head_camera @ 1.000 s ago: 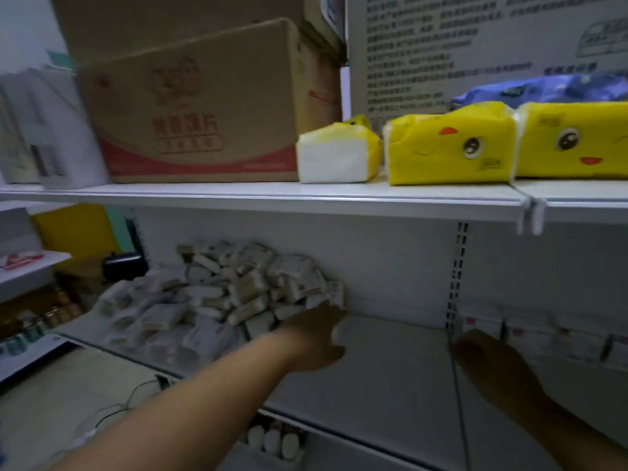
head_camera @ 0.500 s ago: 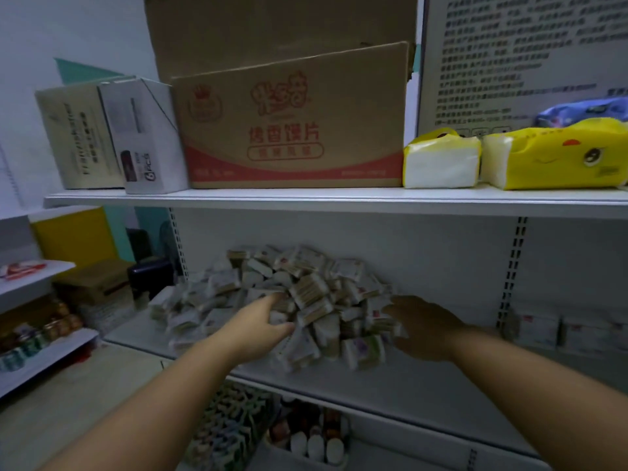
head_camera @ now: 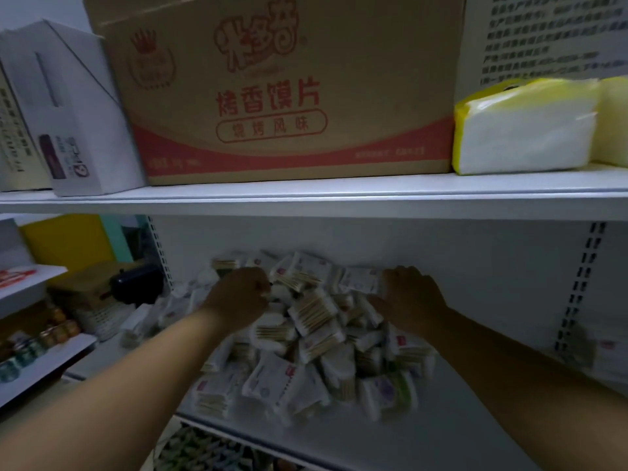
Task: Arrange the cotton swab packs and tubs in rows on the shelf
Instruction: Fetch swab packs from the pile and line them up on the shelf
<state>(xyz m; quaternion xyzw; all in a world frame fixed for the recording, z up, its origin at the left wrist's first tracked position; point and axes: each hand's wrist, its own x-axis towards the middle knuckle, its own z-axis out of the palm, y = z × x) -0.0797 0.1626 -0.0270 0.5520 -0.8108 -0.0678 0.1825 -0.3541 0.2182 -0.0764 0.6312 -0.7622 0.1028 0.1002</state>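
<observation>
Between and beneath both hands, a loose heap of cotton swab packs [head_camera: 307, 331]: small clear-and-white sachets lying every way up, some flat, some on edge, wooden sticks showing through several. Heaped on the white shelf [head_camera: 452, 433], spreading from the back panel beyond the fingertips down toward the front edge under the forearms

Left hand [head_camera: 238, 297] knuckles-up on the left half of the heap, fingers curled down and buried among the packs; cannot tell whether gripping one. Right hand [head_camera: 409, 300] on the heap's far right corner, fingers nearly straight and spread, laid over the topmost packs there, curled round nothing. Both hands touching packs, apart from each other, with the highest part of the heap between them

Right of the right hand, past a slotted upright [head_camera: 577, 290], blurred white packets [head_camera: 608, 355]. Above both hands, an upper shelf [head_camera: 306, 197] carrying a cardboard box [head_camera: 289, 96] with red lettering directly overhead, a white carton [head_camera: 71, 113] just beside it above and left of the left hand, and a yellow-and-white tissue pack [head_camera: 523, 127] above and right of the right hand. Left of the left hand, a dark rounded object [head_camera: 136, 283], and further left a lower side shelf [head_camera: 40, 365] with small jars [head_camera: 40, 338]. Below the left forearm, blurred goods [head_camera: 204, 450] on a lower level
</observation>
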